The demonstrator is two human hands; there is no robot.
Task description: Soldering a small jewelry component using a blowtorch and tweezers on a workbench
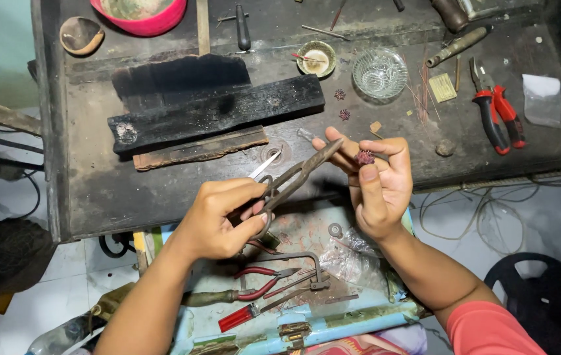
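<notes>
My left hand [218, 217] grips the handles of dark metal snips [300, 174], whose blades point up and right toward my other hand. A thin silver tweezer tip [265, 164] also sticks out above that hand. My right hand [379, 184] pinches a small reddish-brown beaded piece [365, 157] between thumb and fingertips, just beside the snip tips. Both hands hover over the front edge of a dark, worn workbench [96, 190].
A charred black wooden block [218, 112] lies on the bench. A glass bowl [380, 72], a small dish [316, 58], red-handled pliers [497, 112], a pink bowl [142, 16] and a plastic bag [542, 98] sit behind. A light blue tray [333, 322] below holds red-handled pliers [261, 281] and tools.
</notes>
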